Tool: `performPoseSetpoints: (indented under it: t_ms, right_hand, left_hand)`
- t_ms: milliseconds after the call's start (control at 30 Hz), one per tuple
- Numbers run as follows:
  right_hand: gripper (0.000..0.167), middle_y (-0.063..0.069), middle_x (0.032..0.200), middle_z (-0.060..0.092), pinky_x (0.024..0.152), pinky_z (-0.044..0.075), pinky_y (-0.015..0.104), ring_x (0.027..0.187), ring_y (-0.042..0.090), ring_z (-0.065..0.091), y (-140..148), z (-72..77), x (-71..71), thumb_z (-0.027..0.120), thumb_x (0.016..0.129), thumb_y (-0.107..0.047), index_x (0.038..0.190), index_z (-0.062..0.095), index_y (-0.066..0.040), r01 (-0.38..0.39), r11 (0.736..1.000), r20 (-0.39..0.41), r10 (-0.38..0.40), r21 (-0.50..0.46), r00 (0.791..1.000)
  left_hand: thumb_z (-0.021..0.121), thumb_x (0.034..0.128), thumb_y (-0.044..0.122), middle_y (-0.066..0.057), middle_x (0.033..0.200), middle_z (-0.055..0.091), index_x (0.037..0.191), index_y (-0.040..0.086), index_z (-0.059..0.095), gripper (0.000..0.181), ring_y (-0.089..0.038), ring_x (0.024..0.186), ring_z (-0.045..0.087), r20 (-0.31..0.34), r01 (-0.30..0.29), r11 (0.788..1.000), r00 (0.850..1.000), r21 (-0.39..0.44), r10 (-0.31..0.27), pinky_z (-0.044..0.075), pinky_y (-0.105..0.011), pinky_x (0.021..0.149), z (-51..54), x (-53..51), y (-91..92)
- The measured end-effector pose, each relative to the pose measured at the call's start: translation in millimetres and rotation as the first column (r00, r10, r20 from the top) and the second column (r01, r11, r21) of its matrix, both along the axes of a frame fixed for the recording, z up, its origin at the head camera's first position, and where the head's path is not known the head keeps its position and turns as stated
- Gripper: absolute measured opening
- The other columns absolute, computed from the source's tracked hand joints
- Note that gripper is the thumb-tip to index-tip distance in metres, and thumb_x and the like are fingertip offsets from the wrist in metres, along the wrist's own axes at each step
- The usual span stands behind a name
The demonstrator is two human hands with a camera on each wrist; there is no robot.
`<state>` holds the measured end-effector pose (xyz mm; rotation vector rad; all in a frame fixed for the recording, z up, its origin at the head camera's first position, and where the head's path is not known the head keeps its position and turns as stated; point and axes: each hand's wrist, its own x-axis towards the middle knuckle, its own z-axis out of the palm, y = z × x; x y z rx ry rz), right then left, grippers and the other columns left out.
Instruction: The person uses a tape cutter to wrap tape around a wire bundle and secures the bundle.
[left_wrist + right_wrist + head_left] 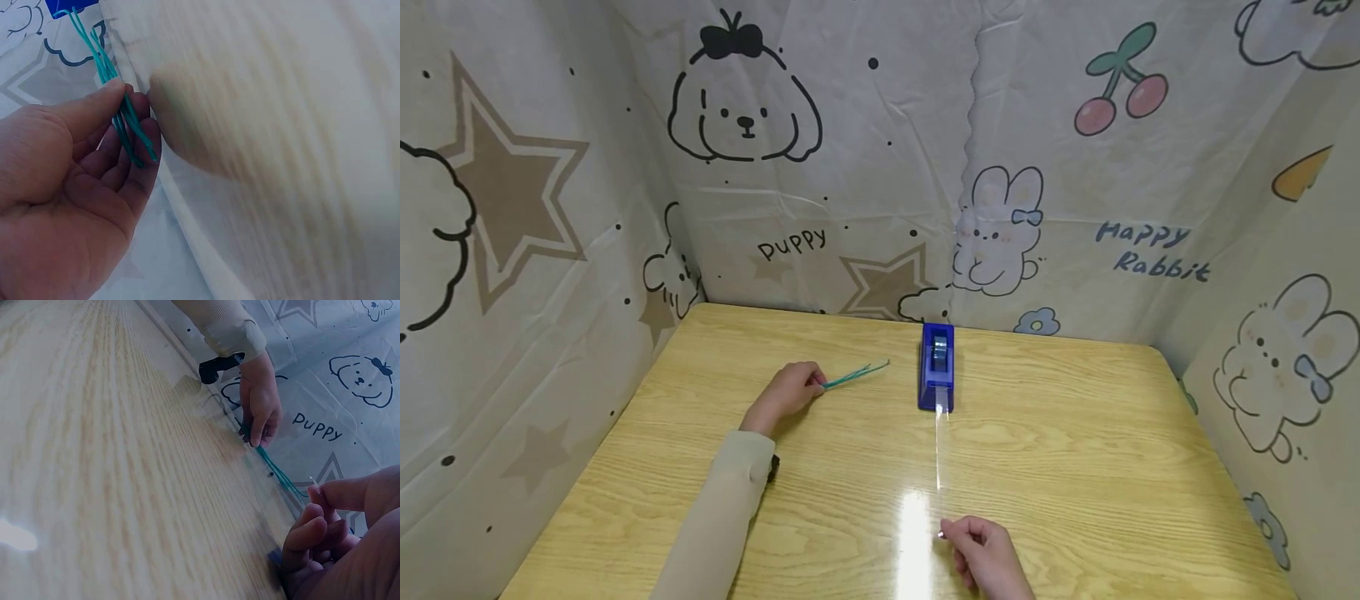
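Note:
My left hand (792, 389) pinches a small bundle of thin teal wires (857, 374) just above the table, left of a blue tape dispenser (927, 375). In the left wrist view the wires (128, 122) pass between thumb and fingers, their loose ends sticking out on both sides. My right hand (988, 554), at the table's near side, pinches the free end of a strip of clear tape (942, 450). That strip runs straight from the dispenser toward me. Only the tip of the tape shows beside the right thumb (340, 492) in the right wrist view.
The wood-grain table (1075, 450) meets a printed cloth (850, 192) at the back and both sides. The dispenser stands close to the table's back edge. A dark band (215, 369) sits at the left sleeve's cuff.

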<state>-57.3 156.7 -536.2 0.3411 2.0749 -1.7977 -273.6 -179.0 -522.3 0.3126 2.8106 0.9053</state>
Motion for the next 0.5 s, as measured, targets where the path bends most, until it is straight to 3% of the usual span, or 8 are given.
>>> performPoseSetpoints:
  t_ms: [500]
  right_hand:
    - [0.038, -0.002, 0.059, 0.052, 0.047, 0.040, 0.021, 0.049, 0.009, 0.043, 0.4, 0.3, 0.3, 0.068, 0.101, -0.025, 0.098, 0.066, 0.013, -0.004, 1.000, -0.007, 0.004, 0.001, 1.000]
  left_hand:
    - [0.066, 0.1017, 0.008, -0.008, 0.098, 0.069, 0.103, 0.003, 0.070, 0.006, -0.018, 0.088, 0.060, 0.013, 0.028, 0.985, 0.999, 0.172, -0.031, 0.051, -0.038, 0.085, -4.1, -0.6, -5.7]
